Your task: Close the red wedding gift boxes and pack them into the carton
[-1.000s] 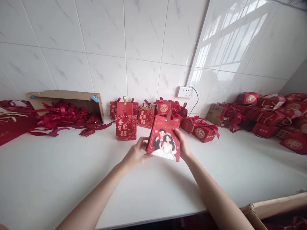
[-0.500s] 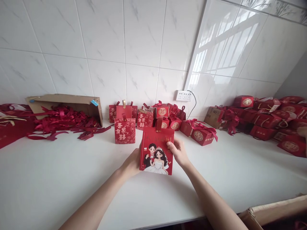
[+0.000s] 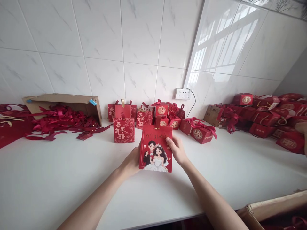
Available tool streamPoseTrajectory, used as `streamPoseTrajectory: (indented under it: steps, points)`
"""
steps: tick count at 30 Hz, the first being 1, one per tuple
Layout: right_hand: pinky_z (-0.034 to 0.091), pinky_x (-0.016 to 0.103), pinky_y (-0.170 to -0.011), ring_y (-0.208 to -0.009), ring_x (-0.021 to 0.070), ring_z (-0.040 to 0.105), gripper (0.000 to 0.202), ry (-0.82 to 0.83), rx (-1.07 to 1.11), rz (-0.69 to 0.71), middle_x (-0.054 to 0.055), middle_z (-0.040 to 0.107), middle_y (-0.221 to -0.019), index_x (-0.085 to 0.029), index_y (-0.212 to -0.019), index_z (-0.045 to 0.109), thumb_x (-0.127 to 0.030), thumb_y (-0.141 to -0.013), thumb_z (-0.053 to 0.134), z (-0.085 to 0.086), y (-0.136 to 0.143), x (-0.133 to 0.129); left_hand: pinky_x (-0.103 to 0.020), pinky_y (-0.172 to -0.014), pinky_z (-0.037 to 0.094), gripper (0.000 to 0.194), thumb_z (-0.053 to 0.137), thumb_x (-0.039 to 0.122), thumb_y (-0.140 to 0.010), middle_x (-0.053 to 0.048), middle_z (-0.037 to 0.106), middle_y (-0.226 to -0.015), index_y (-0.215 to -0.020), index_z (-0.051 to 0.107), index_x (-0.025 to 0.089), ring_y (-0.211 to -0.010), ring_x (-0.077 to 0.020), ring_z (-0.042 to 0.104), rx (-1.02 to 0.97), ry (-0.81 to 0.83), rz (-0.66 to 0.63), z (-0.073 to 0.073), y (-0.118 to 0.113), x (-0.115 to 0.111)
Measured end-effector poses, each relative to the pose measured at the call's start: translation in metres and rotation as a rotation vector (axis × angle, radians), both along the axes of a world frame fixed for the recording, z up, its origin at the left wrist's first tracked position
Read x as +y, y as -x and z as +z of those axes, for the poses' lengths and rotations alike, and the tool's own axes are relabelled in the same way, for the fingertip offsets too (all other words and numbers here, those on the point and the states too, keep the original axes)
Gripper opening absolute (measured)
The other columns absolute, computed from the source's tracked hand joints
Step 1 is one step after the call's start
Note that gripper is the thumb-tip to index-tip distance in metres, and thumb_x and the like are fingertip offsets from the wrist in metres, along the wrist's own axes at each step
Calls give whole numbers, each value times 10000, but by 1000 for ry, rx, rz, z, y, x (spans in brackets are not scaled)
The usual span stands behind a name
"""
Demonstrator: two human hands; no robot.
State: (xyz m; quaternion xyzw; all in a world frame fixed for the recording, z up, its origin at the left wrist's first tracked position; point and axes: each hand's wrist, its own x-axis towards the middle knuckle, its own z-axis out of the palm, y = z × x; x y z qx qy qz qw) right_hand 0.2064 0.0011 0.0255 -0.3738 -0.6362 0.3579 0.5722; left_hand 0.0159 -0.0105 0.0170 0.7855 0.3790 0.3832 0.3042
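Held up above the white table is a red gift box (image 3: pixel 156 151) printed with a cartoon bride and groom, a ribbon loop standing at its top. My left hand (image 3: pixel 133 161) grips its left side, the fingers mostly hidden behind it. On the other side, my right hand (image 3: pixel 177 149) is closed on the box, with the thumb on the front near the upper right. Just behind to the left stands a floral red box (image 3: pixel 124 130) with gold and white characters.
A tipped cardboard box (image 3: pixel 62 98) spills red ribbons (image 3: pixel 63 118) at left. Small red boxes (image 3: pixel 200 133) with gold emblems sit behind. Many red boxes (image 3: pixel 263 123) are piled at right. An open carton (image 3: pixel 275 206) stands at lower right, a socket strip (image 3: pixel 183 94) on the wall.
The gift box is tilted slightly, so the gold writing near its top catches more light. Both hands keep their hold, and the whole view has shifted a little.
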Motion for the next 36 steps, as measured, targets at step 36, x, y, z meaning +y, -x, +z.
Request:
streamPoseTrajectory:
  steps: [36]
  points:
    - [560, 289, -556, -613, 166, 669, 74, 361, 319, -1364, 77, 705, -766, -172, -767, 666, -126, -731, 622, 39, -202, -345, -110, -701, 340, 530, 276, 584, -835, 164, 532, -585, -986, 628, 217, -597, 32, 526, 368, -335, 149, -33, -2, 14]
